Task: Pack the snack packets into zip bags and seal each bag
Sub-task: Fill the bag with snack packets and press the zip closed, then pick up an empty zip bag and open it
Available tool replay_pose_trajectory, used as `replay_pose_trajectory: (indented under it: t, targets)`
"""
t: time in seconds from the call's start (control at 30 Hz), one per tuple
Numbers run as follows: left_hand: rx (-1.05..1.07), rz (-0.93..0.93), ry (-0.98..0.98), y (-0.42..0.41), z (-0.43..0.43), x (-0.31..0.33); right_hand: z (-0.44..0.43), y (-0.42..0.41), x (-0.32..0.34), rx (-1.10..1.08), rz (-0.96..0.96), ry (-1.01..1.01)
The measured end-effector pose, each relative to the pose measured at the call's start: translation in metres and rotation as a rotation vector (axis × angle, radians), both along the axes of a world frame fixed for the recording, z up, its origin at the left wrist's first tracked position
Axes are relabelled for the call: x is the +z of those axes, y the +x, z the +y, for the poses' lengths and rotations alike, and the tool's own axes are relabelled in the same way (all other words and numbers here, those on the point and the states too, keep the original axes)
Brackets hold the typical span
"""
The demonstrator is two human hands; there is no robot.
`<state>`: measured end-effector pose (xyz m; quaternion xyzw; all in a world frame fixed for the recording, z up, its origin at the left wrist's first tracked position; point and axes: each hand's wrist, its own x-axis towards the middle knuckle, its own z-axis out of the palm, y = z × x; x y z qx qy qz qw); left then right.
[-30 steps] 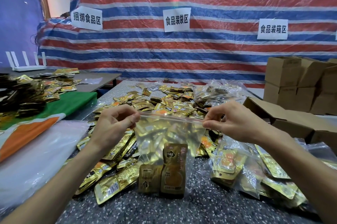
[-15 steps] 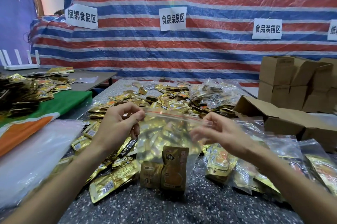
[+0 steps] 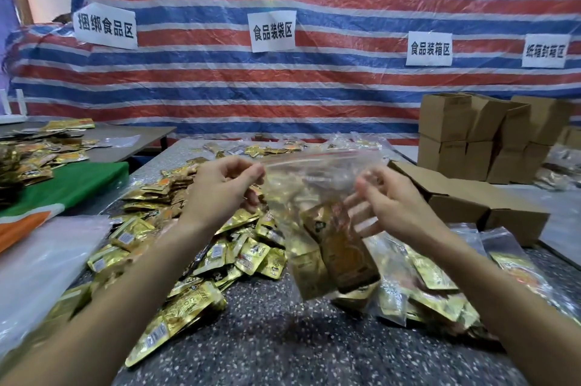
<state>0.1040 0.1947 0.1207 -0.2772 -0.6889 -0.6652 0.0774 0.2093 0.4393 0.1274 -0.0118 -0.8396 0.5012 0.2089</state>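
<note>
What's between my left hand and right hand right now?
In the head view, the clear zip bag with gold snack packets hangs between the left hand, pinching its top corner, and the open right hand.

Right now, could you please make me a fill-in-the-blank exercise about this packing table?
1. Only the ____ hand pinches the zip bag; the right hand is open near it.
2. The packets inside the bag are ____ in colour.
3. The cardboard boxes stand on the ____ side.
4. The striped wall carries ____ white signs.
Missing words: left, gold, right, four.
</note>
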Motion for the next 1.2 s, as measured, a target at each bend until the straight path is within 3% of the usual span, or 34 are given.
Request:
replay_pose_trajectory:
  t: [0.23, 0.37, 0.57, 0.63, 0.7, 0.77, 0.83, 0.93, 1.07, 1.2]
  targets:
    - [-0.062, -0.069, -0.059, 0.015, 0.057, 0.004, 0.089, -0.029, 0.018, -0.353, -0.087, -0.360]
    - [-0.083, -0.052, -0.255, 0.020, 0.040, -0.027, 0.118, -0.039, -0.019, -0.497, -0.299, -0.343]
    - [0.034, -0.182, -0.362, 0.014, -0.008, -0.073, 0.122, -0.044, -0.054, -0.659, -0.317, -0.405]
    - [0.076, -0.192, -0.358, 0.012, -0.022, -0.080, 0.116, -0.045, -0.048, -0.700, -0.338, -0.304]
    - [0.102, -0.191, -0.343, 0.010, -0.032, -0.082, 0.101, -0.045, -0.043, -0.820, -0.375, 0.054]
    - [0.116, -0.185, -0.301, 0.009, -0.037, -0.080, 0.069, -0.046, -0.039, -0.867, -0.273, 0.359]
    - [0.130, -0.152, -0.256, 0.011, -0.040, -0.079, 0.030, -0.049, -0.039, -0.797, -0.099, 0.513]
    - [0.152, -0.123, -0.190, 0.015, -0.045, -0.077, -0.020, -0.058, -0.048, -0.508, 0.066, 0.534]
    - [0.200, -0.113, -0.219, 0.016, -0.068, -0.081, -0.076, -0.067, -0.059, -0.133, 0.110, 0.459]
    - [0.362, -0.064, -0.380, -0.002, -0.117, -0.091, -0.111, -0.072, -0.068, 0.052, 0.124, 0.417]
